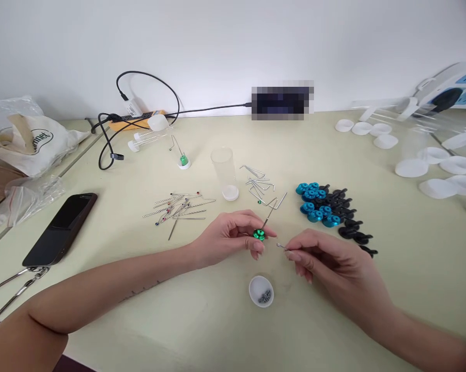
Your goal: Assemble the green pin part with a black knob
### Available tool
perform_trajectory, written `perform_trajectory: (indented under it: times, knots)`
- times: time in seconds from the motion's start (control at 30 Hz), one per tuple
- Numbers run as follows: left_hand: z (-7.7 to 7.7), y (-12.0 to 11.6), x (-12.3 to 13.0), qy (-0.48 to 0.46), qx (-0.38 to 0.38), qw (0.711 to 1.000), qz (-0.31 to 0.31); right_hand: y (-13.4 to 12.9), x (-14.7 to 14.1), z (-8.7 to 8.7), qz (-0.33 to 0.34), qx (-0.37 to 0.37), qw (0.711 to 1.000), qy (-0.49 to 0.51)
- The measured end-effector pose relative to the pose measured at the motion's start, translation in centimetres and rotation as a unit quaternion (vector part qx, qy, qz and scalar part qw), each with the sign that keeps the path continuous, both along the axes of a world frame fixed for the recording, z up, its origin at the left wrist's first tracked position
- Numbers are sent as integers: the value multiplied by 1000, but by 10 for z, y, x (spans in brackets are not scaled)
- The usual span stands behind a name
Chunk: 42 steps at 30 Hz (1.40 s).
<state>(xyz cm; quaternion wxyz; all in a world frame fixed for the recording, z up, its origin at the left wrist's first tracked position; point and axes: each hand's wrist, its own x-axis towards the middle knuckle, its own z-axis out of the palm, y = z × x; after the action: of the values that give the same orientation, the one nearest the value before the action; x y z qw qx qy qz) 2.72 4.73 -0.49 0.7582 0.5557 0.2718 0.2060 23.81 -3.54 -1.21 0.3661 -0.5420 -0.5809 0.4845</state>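
Pinched in the fingers of my left hand point(236, 235) is a green metal part point(259, 235) with a thin metal rod point(269, 214) slanting up from it. To its right, my right hand point(329, 258) pinches a small thin metal piece point(281, 247), its tip apart from the green part. Below both hands sits a small white cap point(252, 293) holding several tiny grey metal pieces point(264, 296). Behind my left hand are a clear tube point(223, 168) standing on a white base and several bent metal rods point(256, 178).
Blue metal parts point(315, 216) and black pieces point(349, 230) lie at the right. Thin rods with coloured ends point(179, 207) and a phone point(62, 227) are at the left. White caps point(411, 167) fill the right back; a cable point(217, 108) runs along the wall.
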Motion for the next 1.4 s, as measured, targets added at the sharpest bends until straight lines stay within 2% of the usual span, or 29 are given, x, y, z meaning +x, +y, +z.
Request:
perform_trajectory:
  times: [0.1,0.2,0.43,0.6,1.07,1.4]
  knots:
    - [0,-1,0,6,5,1000,-1,-1,0,1,-1,-3,1000,-1]
    - [0,0,0,6,-25,1000,-13,-2,0,2,2,-12,1000,-5]
    - [-3,3,0,-48,-46,997,-42,1,-2,5,-1,-2,999,-33]
    - [-2,3,0,-38,-65,995,-62,0,-3,5,2,-10,999,-36]
    - [-2,-3,2,27,-37,999,-29,-3,-4,5,22,30,996,-80]
    - [0,-4,3,33,-63,997,-23,-3,-5,4,23,19,996,-85]
